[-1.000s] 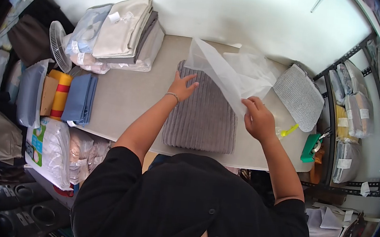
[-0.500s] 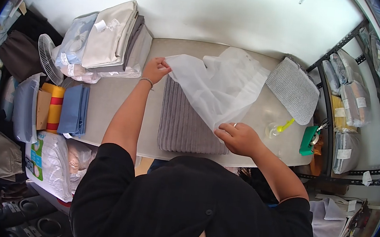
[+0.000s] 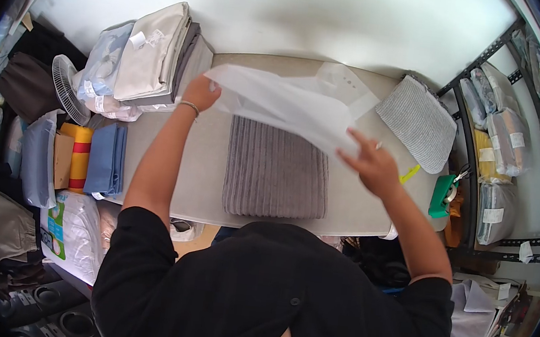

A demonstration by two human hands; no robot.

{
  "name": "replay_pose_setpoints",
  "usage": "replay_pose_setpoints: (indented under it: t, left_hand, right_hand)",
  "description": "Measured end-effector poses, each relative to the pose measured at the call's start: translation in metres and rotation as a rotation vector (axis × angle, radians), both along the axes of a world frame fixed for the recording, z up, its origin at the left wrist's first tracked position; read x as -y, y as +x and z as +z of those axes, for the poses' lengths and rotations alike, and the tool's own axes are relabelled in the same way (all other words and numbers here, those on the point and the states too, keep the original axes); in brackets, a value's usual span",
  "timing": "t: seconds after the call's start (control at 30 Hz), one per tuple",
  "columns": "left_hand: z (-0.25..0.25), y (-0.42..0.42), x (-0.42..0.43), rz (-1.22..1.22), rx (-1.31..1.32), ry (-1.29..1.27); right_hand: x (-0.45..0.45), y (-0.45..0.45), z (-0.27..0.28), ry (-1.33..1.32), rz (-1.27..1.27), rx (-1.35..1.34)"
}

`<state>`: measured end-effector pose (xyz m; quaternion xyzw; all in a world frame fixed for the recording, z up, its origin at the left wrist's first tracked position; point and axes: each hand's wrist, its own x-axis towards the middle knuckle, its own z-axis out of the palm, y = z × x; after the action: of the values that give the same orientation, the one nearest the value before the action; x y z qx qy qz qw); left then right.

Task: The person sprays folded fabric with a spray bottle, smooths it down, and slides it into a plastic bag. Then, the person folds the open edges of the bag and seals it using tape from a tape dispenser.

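My left hand [image 3: 203, 92] pinches one corner of a translucent white plastic bag [image 3: 283, 101], which is stretched through the air above the table. At the bag's right edge, my right hand [image 3: 375, 170] has its fingers spread and slightly blurred; the edge touches or lies close to the fingertips. Beneath the bag, a folded grey ribbed fabric [image 3: 276, 176] rests near the table's front edge, its far part covered from view. A yellow nozzle [image 3: 409, 174] shows just past my right hand, which hides what it belongs to.
Folded beige fabric [image 3: 153, 57] tops a stack at the back left, near a fan [image 3: 71, 90]. Blue folded cloth [image 3: 106, 159] is at the left. On the right lie a grey knitted cloth [image 3: 417, 123] and a green tape dispenser [image 3: 441, 195], beside a black shelf [image 3: 469, 183] of packed textiles.
Both hands have moved apart, the left one leftward, the right one up and rightward. The bag is pulled wider and flatter, uncovering more ribbed fabric. My right hand's fingers have spread.
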<state>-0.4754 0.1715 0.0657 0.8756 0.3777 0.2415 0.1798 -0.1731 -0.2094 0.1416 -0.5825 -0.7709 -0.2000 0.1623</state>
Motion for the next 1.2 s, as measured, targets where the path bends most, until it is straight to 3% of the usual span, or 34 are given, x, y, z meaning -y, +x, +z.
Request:
replay_pose_setpoints:
  t: [0.03, 0.1, 0.13, 0.23, 0.27, 0.3, 0.37, 0.43, 0.57, 0.7, 0.83, 0.9, 1.1, 1.2]
  left_hand:
    - [0.021, 0.003, 0.001, 0.011, -0.115, 0.069]
    - [0.069, 0.014, 0.009, 0.006, -0.226, 0.108]
    - [0.091, 0.023, 0.013, -0.009, -0.223, 0.077]
    - [0.143, 0.041, 0.004, 0.085, -0.140, 0.294]
    - [0.171, 0.046, 0.014, 0.179, -0.072, 0.349]
    - [0.181, 0.042, 0.012, 0.223, 0.072, 0.607]
    - [0.192, 0.026, 0.019, 0.340, 0.183, 0.801]
    - [0.194, 0.013, 0.076, 0.403, 0.293, 0.512]
    - [0.073, -0.017, 0.095, 0.333, 0.077, 0.113]
    - [-0.032, -0.016, 0.074, 0.257, -0.111, 0.053]
    - [-0.079, 0.010, 0.036, 0.290, -0.156, -0.065]
    - [-0.091, 0.023, 0.015, 0.292, -0.171, -0.116]
    - [-0.133, 0.055, -0.052, 0.319, -0.153, -0.151]
    - [-0.161, 0.067, -0.078, 0.340, -0.156, -0.211]
  right_hand:
    - [-0.010, 0.018, -0.002, -0.028, -0.086, 0.011]
    - [-0.039, 0.048, 0.010, -0.254, -0.423, -0.302]
    - [-0.058, 0.068, 0.017, -0.196, -0.467, -0.263]
    - [-0.105, 0.096, 0.072, 0.053, -0.633, -0.189]
    - [-0.113, 0.098, 0.095, 0.236, -0.562, -0.207]
    - [-0.118, 0.096, 0.117, 0.414, -0.484, -0.225]
    - [-0.108, 0.065, 0.145, 0.658, -0.368, -0.275]
    - [-0.091, 0.048, 0.126, 0.606, -0.392, -0.253]
    - [-0.083, 0.059, 0.008, 0.164, -0.451, -0.345]
    - [-0.106, 0.066, -0.074, -0.142, -0.657, -0.395]
    - [-0.149, 0.072, -0.126, -0.072, -0.761, -0.520]
    - [-0.173, 0.076, -0.143, -0.130, -0.958, -0.788]
    - [-0.235, 0.101, -0.183, -0.018, -0.963, -0.774]
    - [-0.254, 0.117, -0.208, -0.149, -0.982, -0.697]
